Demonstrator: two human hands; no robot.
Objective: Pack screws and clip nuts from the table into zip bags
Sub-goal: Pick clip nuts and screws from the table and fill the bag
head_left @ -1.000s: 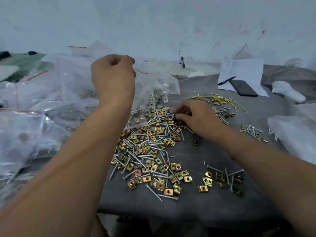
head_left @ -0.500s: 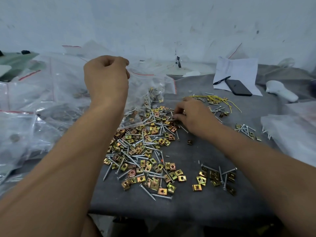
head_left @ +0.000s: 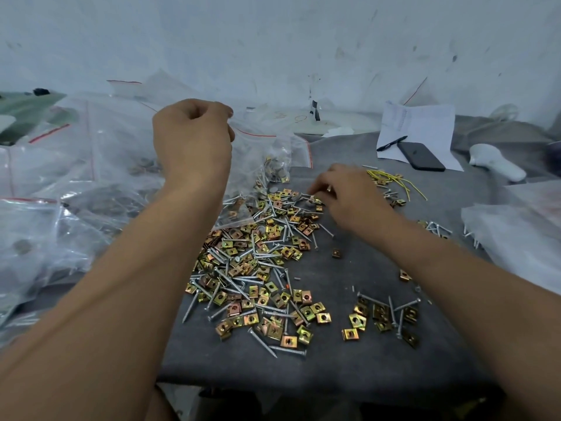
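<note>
Two bare hands work over a grey cloth-covered table (head_left: 349,354): the left hand (head_left: 192,141), raised with fingers curled, pinches the red-striped top edge of a clear zip bag (head_left: 258,165) that hangs down to the heap, a few screws and nuts inside. Fingertips of the right hand (head_left: 349,197), lowered onto the far edge of the pile, pinch a small piece there, too small to identify. Brass-coloured clip nuts (head_left: 258,268) and silver screws (head_left: 233,284) sprawl mixed across the middle of the table, with a smaller cluster (head_left: 385,317) near the right forearm. Filled bags (head_left: 69,177) crowd the left side. Beyond lie yellow wires (head_left: 394,179), a sheet of paper (head_left: 425,123) whose faint print is unreadable, a pen (head_left: 391,143) and a dark phone (head_left: 422,156).
</note>
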